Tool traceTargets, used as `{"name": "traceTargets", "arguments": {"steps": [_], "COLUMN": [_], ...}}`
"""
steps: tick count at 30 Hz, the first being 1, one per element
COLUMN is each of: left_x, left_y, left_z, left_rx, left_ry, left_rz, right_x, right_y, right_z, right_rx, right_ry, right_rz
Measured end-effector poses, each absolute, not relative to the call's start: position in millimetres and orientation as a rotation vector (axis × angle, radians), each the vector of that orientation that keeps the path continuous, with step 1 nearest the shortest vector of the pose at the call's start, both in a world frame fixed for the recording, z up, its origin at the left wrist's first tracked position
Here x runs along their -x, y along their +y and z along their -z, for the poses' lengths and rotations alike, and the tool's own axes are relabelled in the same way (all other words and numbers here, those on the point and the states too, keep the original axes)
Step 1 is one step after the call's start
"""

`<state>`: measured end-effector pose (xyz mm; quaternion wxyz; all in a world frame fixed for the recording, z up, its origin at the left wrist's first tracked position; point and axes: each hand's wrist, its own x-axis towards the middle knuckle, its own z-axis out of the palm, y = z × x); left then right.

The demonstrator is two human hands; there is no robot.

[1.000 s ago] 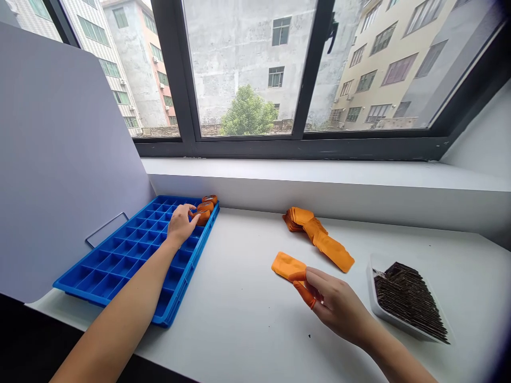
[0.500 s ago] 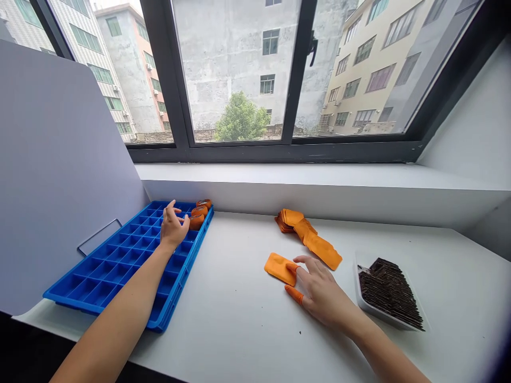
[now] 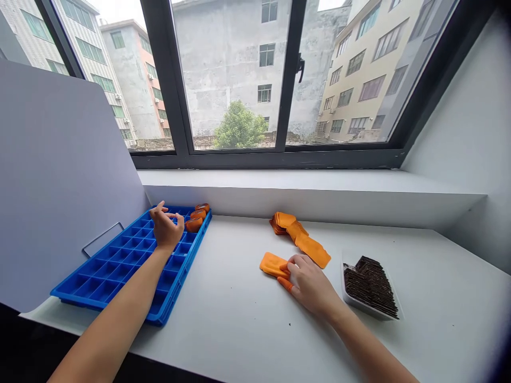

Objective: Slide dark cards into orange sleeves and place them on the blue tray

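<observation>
My left hand (image 3: 166, 230) hovers above the far part of the blue compartment tray (image 3: 159, 318), its fingers spread and nothing visible in it. Just to its right, a rolled orange-brown piece (image 3: 194, 225) sits in the tray's right column, with two more such rolls behind it. My right hand (image 3: 309, 282), with orange finger cots on thumb and index finger, pinches the right edge of a flat orange rectangular sheet (image 3: 272, 263) lying on the table. Behind that sheet is a fanned stack of similar orange sheets (image 3: 313, 250).
A white container (image 3: 369, 312) packed with thin dark brown pieces (image 3: 369, 284) stands right of my right hand. The white table (image 3: 223, 319) runs back to the window ledge (image 3: 299, 181). A pale panel (image 3: 67, 175) and a metal wire handle (image 3: 101, 236) are at the left.
The view has shifted slightly. My right thumb and index finger have come together on the orange sheet's edge. My left hand has drawn a little left, away from the nearest roll.
</observation>
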<state>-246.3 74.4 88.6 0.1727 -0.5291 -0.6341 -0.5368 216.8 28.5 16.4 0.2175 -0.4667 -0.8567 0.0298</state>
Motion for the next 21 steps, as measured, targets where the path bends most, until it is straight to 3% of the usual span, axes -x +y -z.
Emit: {"name": "traceTargets", "arguments": {"steps": [9,14,21], "left_x": [135,54,26], "left_y": [19,-12,13], "left_z": [-151,-111,-41], "left_rx": [1.838,2.623,2.884], "left_ry": [-1.204,-1.046,-1.223], "left_rz": [1.465,0.871,0.921], "right_x": [-217,-216,-221], "right_y": [29,29,26], "right_z": [-13,-15,-20], "right_rx": [1.276,1.231,1.223], "right_ry": [-2.334,-2.317,-2.234], "right_rz": [-0.015,0.014,-0.078]}}
